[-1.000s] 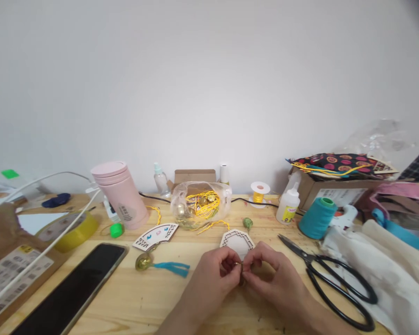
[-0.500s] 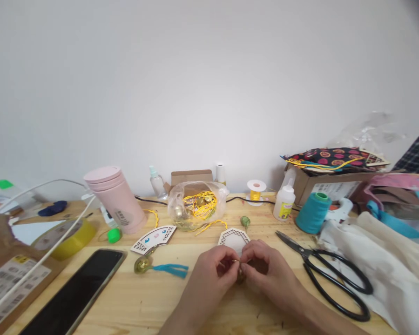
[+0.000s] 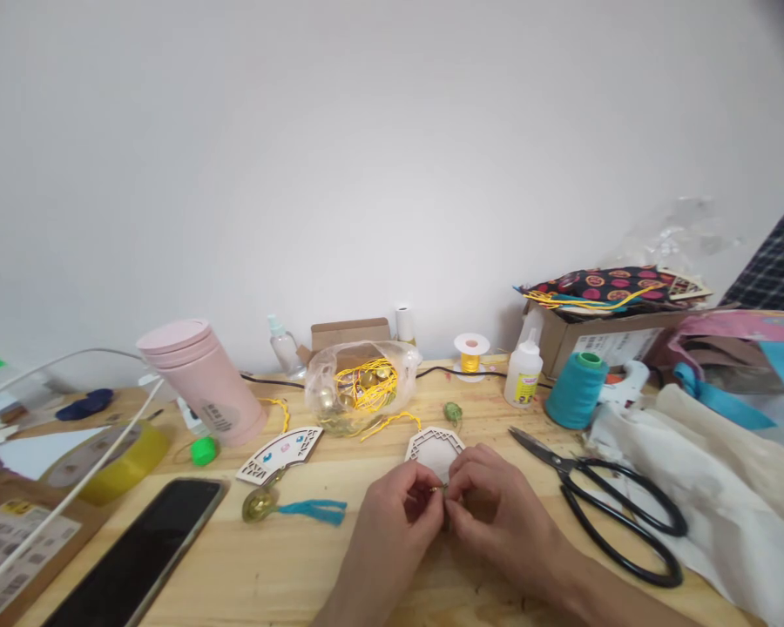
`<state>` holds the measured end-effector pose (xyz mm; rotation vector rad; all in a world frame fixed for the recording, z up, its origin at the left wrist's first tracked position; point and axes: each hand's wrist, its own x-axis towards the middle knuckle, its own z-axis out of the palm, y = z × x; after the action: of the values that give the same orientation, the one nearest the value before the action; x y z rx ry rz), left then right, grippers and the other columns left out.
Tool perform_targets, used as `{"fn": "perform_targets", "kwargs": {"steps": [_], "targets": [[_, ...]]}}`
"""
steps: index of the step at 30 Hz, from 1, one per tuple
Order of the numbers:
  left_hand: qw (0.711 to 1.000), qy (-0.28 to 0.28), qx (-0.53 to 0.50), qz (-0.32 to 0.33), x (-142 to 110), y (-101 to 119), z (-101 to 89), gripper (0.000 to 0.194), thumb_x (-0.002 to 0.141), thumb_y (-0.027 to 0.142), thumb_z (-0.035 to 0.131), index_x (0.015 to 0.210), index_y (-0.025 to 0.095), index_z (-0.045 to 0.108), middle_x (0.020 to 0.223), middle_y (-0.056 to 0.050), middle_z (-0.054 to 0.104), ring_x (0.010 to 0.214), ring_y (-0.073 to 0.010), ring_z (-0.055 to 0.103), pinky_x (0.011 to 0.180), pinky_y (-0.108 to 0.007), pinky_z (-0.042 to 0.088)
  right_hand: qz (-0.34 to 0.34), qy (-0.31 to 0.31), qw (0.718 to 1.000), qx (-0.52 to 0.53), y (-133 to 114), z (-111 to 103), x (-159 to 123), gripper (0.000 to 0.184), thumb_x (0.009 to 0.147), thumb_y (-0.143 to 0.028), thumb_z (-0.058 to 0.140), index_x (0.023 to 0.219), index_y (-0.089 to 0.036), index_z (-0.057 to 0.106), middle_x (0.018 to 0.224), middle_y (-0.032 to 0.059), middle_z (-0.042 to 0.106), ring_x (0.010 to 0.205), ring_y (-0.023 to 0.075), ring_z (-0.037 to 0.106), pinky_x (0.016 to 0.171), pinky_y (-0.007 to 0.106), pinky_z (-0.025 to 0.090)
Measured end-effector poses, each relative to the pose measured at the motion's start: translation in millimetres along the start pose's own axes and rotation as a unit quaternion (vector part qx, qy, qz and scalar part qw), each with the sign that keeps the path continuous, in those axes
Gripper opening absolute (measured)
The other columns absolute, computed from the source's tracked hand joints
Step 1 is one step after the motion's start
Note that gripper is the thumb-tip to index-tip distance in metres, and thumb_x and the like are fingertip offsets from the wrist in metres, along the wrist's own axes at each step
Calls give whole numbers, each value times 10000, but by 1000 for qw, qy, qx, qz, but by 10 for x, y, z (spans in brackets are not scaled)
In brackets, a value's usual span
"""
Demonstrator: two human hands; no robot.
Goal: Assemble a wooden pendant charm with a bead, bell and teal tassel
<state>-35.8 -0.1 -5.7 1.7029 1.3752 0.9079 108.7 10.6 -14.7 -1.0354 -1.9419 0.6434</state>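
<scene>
My left hand (image 3: 395, 515) and my right hand (image 3: 493, 501) meet at the front edge of a white octagonal ornament (image 3: 433, 446) with a pale wooden lattice border. Both are closed, thumb against fingertips. A small gold-coloured piece (image 3: 436, 488) shows at the left fingertips; its exact kind is too small to tell. What the right fingers pinch is hidden. Yellow cord (image 3: 392, 421) runs from the ornament's top. To the left lies a fan-shaped ornament (image 3: 280, 455) with coloured gems, joined to a gold bell (image 3: 259, 505) and a blue tassel (image 3: 314, 510).
Black-handled scissors (image 3: 601, 488) lie right of my hands, before a teal thread cone (image 3: 575, 392) and a glue bottle (image 3: 523, 374). A plastic bag (image 3: 320, 383) of bells and yellow cord sits behind. A phone (image 3: 137, 553) and pink tumbler (image 3: 202, 379) stand left.
The whole view has shifted slightly, with most things a little further left. Both hands stay pinched together at the ornament; the gold round piece below the fingers no longer shows clearly.
</scene>
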Motion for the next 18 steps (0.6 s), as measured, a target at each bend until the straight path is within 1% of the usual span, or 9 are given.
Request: {"fn": "perform_targets", "kwargs": {"steps": [5, 6, 8, 10, 15, 18], "targets": [[999, -15, -41, -12, -7, 19, -19, 102, 756, 238, 460, 715, 186, 537, 647, 10, 571, 584, -129, 549, 537, -207, 432, 83, 11, 996, -1, -31, -76, 33, 60, 685, -145, 553, 640, -181, 568, 669, 9, 584, 682, 156, 518, 624, 267, 382], [999, -16, -44, -11, -7, 21, -22, 108, 759, 242, 458, 716, 186, 539, 648, 9, 571, 588, -130, 549, 541, -208, 434, 86, 7, 996, 10, -36, -84, 38, 63, 697, -151, 551, 651, -183, 580, 678, 9, 593, 689, 156, 523, 631, 266, 384], [999, -15, -45, -7, -6, 23, -28, 105, 757, 242, 463, 718, 185, 542, 655, 5, 573, 595, -132, 550, 551, -212, 437, 72, -11, 997, 34, -39, -84, 39, 95, 724, -155, 535, 667, -189, 602, 686, 6, 608, 701, 151, 531, 651, 262, 385], [999, -15, -42, -2, -8, 25, -32, 99, 755, 233, 465, 721, 184, 543, 663, 1, 579, 607, -135, 554, 565, -216, 441, 61, -17, 997, 41, -29, -73, 31, 116, 741, -161, 525, 666, -192, 609, 678, 3, 613, 694, 146, 534, 654, 260, 384], [999, -23, -20, 9, -21, 27, -37, 112, 754, 224, 465, 705, 181, 556, 649, -2, 587, 605, -139, 552, 578, -227, 436, 48, -8, 999, -4, 15, -50, 14, 119, 723, -151, 529, 630, -188, 594, 644, 3, 603, 664, 148, 521, 639, 268, 374], [997, -37, -63, -14, -5, 27, -38, 100, 734, 224, 496, 707, 167, 574, 643, -4, 592, 600, -133, 549, 571, -224, 433, 50, -6, 998, -29, 22, -61, 29, 119, 698, -137, 533, 599, -183, 579, 623, 3, 591, 647, 149, 509, 627, 268, 371]]}}
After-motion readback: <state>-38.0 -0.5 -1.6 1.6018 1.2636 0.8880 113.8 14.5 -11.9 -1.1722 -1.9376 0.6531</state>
